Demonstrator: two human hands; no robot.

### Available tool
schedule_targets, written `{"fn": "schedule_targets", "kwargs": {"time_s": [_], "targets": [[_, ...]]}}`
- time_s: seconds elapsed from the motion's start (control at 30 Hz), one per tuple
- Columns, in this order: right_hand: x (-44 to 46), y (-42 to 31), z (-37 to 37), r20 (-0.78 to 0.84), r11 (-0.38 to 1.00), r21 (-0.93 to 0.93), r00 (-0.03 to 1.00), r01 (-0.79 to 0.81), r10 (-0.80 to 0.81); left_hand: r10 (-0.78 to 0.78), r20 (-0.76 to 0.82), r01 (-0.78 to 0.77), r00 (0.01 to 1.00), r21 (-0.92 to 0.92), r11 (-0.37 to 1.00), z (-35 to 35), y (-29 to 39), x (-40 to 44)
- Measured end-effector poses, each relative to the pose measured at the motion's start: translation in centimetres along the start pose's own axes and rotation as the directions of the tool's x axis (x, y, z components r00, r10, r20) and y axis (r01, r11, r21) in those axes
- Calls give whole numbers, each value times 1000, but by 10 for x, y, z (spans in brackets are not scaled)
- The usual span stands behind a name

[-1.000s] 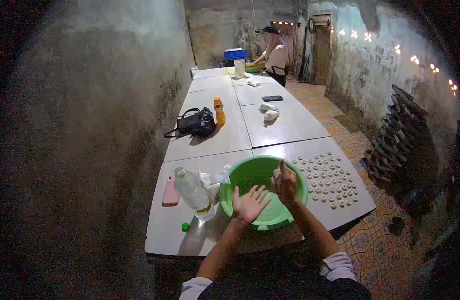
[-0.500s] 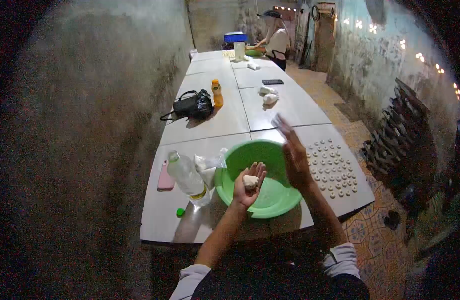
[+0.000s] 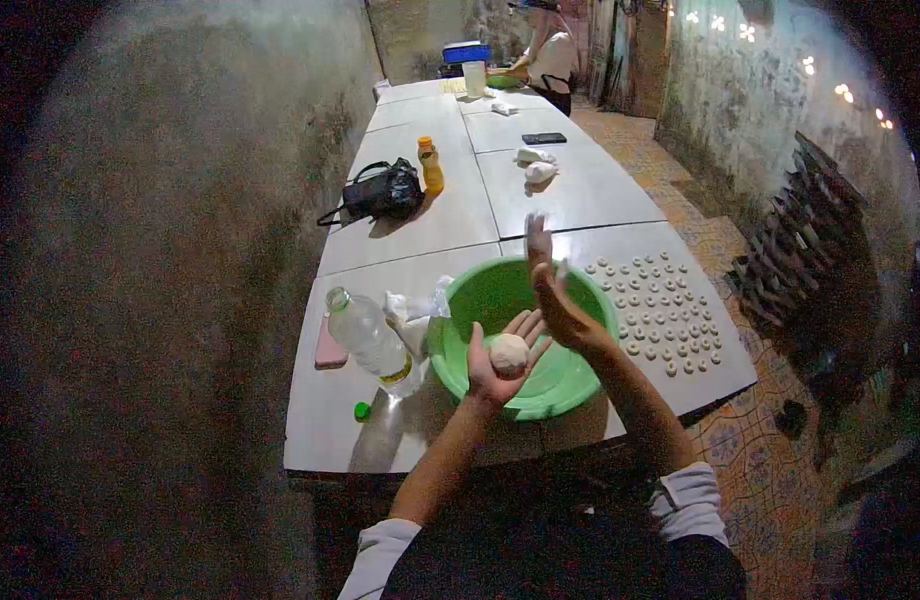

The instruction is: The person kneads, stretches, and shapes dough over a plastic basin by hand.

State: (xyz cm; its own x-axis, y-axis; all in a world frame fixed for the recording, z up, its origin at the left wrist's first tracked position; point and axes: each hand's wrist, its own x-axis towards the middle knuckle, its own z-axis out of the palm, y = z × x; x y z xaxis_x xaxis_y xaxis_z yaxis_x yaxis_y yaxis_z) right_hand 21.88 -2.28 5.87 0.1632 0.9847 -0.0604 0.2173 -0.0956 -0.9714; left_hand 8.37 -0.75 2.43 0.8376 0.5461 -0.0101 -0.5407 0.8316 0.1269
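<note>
A round, pale dough ball (image 3: 509, 354) rests on the palm of my left hand (image 3: 493, 378), which is turned up and holds it with the fingers stretched out. Beside it, my right hand (image 3: 556, 297) is raised on edge, fingers extended and slightly blurred, with nothing in it. Both hands are over the green basin (image 3: 458, 300), whose inside is partly hidden by them. To the basin's right, many small ring-shaped dough pieces (image 3: 666, 310) lie in rows on the white table (image 3: 580, 238).
Left of the basin are an uncapped plastic bottle (image 3: 368, 338), a green cap (image 3: 362, 411), a pink phone (image 3: 330, 350) and white plastic bags (image 3: 408, 318). Farther back are a black bag (image 3: 382, 192), an orange bottle (image 3: 430, 168), white bundles (image 3: 540, 170) and a person (image 3: 550, 55).
The dough in my left hand has gone from lumpy to a smoother round shape. My right hand has moved left, closer to the left hand. The view has tilted slightly down.
</note>
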Motion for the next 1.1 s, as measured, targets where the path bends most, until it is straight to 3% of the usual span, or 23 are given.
{"fn": "schedule_targets", "kwargs": {"time_s": [0.03, 0.1, 0.13, 0.17, 0.27, 0.33, 0.37, 0.4, 0.43, 0.5, 0.53, 0.57, 0.6, 0.63, 0.7, 0.73, 0.77, 0.83, 0.87, 0.9, 0.97, 1.0, 1.1], "targets": [[1, -13, 8, 29, 899, -437, 999, 40, -30, 7, -67, -6, 998, 21, 1000, 3, 2, -3], [-5, -36, 23, 104, 207, -972, 994, 110, -43, -57, -55, 63, 997, 118, 991, 8, -4, 2], [9, 3, 38, -33, 261, -965, 973, 29, -229, -80, 559, -39, 825, 197, 980, -2, -20, 14], [26, 49, 50, -229, 436, -897, 920, -72, -318, -37, 257, -53, 966, 334, 941, -14, -12, 17], [113, 199, 77, -837, 731, -380, 548, -567, -10, -113, 326, 108, 939, 33, 994, -15, -17, 15], [35, 54, 38, -366, 982, -21, 913, 187, -182, -73, 143, 56, 987, 124, 991, 13, -16, 2], [-10, -31, 18, -79, 896, 364, 967, 254, -242, -78, -44, 81, 996, 72, 994, 21, -12, -3], [-14, -27, 9, -148, 829, 247, 865, 502, -480, -78, 44, 77, 996, 22, 997, 16, -8, -1], [29, 41, -4, -81, 887, 455, 996, 75, -42, -69, 130, 74, 989, -30, 997, 7, -4, 2], [23, 6, 5, -453, 776, 245, 776, 582, -439, -54, 109, 54, 993, 0, 999, 3, -3, 1], [28, 22, 35, -377, 776, -457, 696, 434, -611, -82, 161, 70, 983, 78, 995, 8, -8, 2], [33, 45, 59, -196, 353, -930, 683, 98, -704, -116, 212, 84, 970, 155, 984, 12, -14, 4], [30, 50, 58, -202, 356, -930, 685, 90, -700, -120, 675, -50, 728, 227, 973, 4, -22, 14], [29, 53, 52, -228, 499, -851, 745, 160, -627, -117, 680, -52, 724, 222, 974, -5, -23, 15], [30, 55, 47, -239, 761, -598, 851, 251, -468, -109, 45, 94, 993, 255, 962, -5, -15, 4], [28, 59, 49, -212, 863, -433, 901, 261, -379, -62, 125, 33, 990, 221, 975, -5, -15, 2], [-12, -12, 34, -96, 899, 333, 959, 284, -267, -242, 92, 256, 966, -202, 946, -11, -4, 1], [-16, -23, 12, -89, 908, 267, 946, 324, -311, -70, -118, 77, 991, 63, 995, -1, 4, -7], [-17, -17, 5, -63, 825, -186, 831, 534, -552, -72, -47, 75, 996, 68, 995, -3, 11, -12], [-25, -23, 9, -55, 822, -187, 830, 538, -555, -64, -42, 66, 997, 66, 996, -4, 17, -11], [-56, -26, 24, 188, 475, -831, 949, 291, -253, -195, 551, 287, 811, -85, 954, -8, 27, -9], [-60, -10, 39, 137, 579, -712, 888, 396, -440, -148, 172, 145, 974, 31, 989, 1, 29, -15], [-67, -11, 41, -76, 798, -274, 815, 536, -574, 35, 75, -50, 997, 200, 978, 5, 24, -15]]}}
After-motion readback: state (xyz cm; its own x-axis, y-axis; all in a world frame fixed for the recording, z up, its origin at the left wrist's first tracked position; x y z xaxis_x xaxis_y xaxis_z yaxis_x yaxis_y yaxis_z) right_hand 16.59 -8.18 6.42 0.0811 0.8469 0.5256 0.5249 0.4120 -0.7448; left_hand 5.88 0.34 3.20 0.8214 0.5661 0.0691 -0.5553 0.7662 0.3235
